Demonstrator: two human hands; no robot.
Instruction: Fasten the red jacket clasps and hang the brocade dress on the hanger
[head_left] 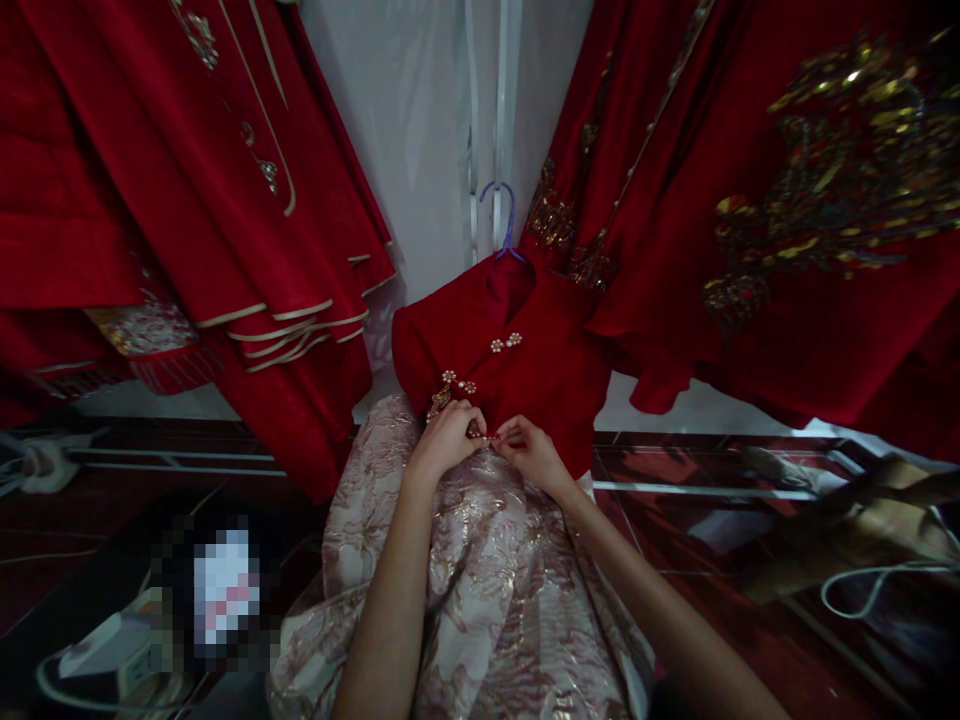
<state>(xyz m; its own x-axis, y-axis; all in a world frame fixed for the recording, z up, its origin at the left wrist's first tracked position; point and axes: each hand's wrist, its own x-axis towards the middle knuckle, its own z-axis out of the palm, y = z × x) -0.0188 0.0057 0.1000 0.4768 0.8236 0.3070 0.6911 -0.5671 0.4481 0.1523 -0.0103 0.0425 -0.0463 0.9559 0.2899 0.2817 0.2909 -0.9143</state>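
A red jacket hangs on a purple hanger in the middle, over a pale pink and gold brocade skirt. Pearl-like button clasps run down its front. My left hand and my right hand meet at the jacket's lower front edge. Both hands pinch a small pearl clasp between their fingertips, with the fingers closed around it.
Red robes with cream trim hang at the left. A red garment with gold embroidery hangs at the right. A white wall lies behind. The dark glossy floor carries white cables and a white device at lower left.
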